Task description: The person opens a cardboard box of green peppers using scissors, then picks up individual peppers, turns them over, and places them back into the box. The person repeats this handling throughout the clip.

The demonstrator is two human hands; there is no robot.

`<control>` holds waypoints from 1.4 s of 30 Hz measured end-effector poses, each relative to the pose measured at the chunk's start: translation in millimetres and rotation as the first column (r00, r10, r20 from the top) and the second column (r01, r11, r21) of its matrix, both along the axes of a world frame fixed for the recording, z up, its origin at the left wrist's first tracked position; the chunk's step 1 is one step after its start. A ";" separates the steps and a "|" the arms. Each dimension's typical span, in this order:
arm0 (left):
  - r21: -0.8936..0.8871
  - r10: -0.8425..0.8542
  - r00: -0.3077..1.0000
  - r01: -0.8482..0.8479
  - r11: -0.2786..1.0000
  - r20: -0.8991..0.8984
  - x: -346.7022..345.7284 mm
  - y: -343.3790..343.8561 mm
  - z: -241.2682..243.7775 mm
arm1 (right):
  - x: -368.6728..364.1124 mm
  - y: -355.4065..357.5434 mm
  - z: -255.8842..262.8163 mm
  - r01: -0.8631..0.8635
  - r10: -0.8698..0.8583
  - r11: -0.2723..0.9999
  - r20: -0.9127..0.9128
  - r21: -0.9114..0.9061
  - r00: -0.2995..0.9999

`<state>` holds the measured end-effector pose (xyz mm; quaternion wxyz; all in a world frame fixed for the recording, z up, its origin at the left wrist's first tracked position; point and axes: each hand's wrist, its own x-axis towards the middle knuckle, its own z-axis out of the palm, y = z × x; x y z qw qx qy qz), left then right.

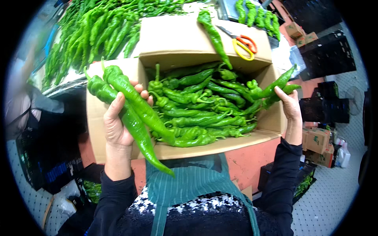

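Observation:
An open cardboard box (224, 147) stands in front of me with many long green peppers (200, 112) lying in it, mostly sideways. My left hand (121, 124) grips two long green peppers (133, 109) over the box's left side; their stems point up and away, their tips down toward me. At the right end of the box, my right hand (289, 103) pinches two more green peppers (274, 85), their tips pointing outward past the box wall. One single pepper (214, 38) lies across the far flap, beside scissors (243, 47) with red and yellow handles.
A large heap of green peppers (100, 32) covers the table beyond the box at left. More peppers (257, 14) hang over a tray at the far right. Black crates (327, 56) and cartons (317, 140) stand to the right. Another person (22, 103) is blurred at the left edge.

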<state>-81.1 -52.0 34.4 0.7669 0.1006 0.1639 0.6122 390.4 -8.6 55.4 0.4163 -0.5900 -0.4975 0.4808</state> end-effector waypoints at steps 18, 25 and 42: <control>-0.227 -0.391 0.920 0.381 0.896 -0.002 90.0 8.9 -24.2 | -134.0 -47.9 10.0 0.266 -0.073 0.943 -0.654 0.201 0.753; -0.156 -0.473 0.856 0.507 0.848 0.211 79.2 4.2 -44.9 | -225.0 -52.6 5.5 -0.519 0.379 0.544 0.358 0.660 0.853; -0.019 -0.350 0.928 0.355 0.935 0.129 74.6 7.7 -36.4 | -216.5 -51.8 28.5 -0.801 0.629 0.546 0.511 0.245 0.585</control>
